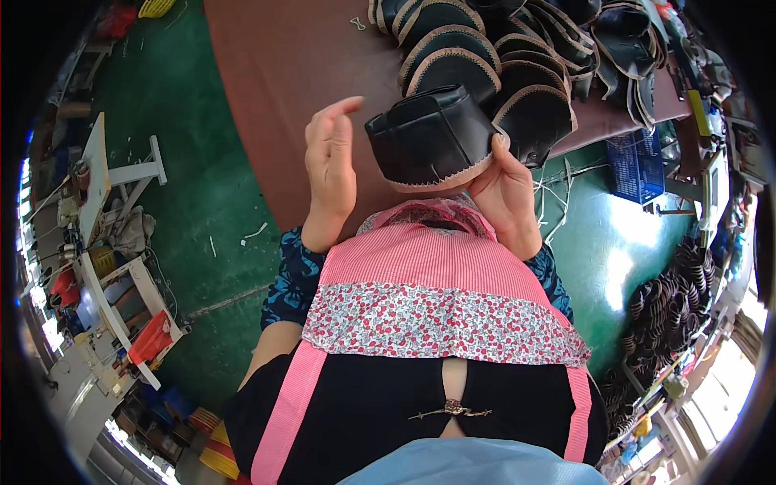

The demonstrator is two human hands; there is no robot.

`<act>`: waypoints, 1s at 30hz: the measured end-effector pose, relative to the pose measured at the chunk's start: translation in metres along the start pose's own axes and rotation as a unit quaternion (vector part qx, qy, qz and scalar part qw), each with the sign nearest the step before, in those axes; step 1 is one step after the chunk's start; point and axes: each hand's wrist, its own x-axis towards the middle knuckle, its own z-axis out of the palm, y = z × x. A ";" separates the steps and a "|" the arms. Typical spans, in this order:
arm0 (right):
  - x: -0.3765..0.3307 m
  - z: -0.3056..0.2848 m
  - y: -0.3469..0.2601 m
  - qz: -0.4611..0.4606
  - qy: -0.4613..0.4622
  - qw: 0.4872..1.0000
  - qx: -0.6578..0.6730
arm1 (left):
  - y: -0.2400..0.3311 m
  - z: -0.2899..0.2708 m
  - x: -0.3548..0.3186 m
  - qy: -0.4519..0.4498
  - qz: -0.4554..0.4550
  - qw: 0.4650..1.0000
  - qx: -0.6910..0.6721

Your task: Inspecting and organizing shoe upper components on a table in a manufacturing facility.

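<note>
My right hand (508,194) grips a black leather shoe upper (432,136) with a pale scalloped stitched edge, holding it up in front of my chest over the brown table (283,73). My left hand (330,162) is raised just left of the upper with its fingers spread and loosely curled; it holds nothing and sits a small gap away from the leather. Behind the held piece lies a pile of similar black shoe uppers (485,48), overlapping in rows on the table's far right part.
A blue plastic crate (637,166) stands on the green floor to the right below the table edge. Stacks of dark rings (663,311) lie lower right. White work tables (105,242) with clutter and an orange bin (150,338) stand at the left.
</note>
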 end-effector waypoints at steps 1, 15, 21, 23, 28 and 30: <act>0.003 0.004 0.002 0.004 0.049 0.998 -0.045 | 0.015 -0.005 0.001 -0.088 0.080 0.991 0.066; 0.155 -0.134 -0.137 -0.268 0.155 0.674 -0.671 | -0.125 -0.033 0.055 -0.015 0.243 0.835 0.493; 0.196 -0.147 -0.139 -0.322 0.080 0.383 -0.862 | -0.211 -0.068 0.040 -0.030 0.067 0.827 0.557; 0.186 -0.133 -0.131 -0.388 0.050 0.297 -0.871 | -0.194 -0.034 0.049 -0.005 0.104 0.847 0.521; 0.189 -0.093 -0.122 -0.130 -0.037 0.780 -0.611 | -0.166 0.034 0.054 -0.056 -0.057 0.981 0.176; 0.190 -0.047 -0.128 -0.102 -0.035 0.844 -0.526 | -0.165 0.058 0.069 -0.050 -0.130 0.990 0.016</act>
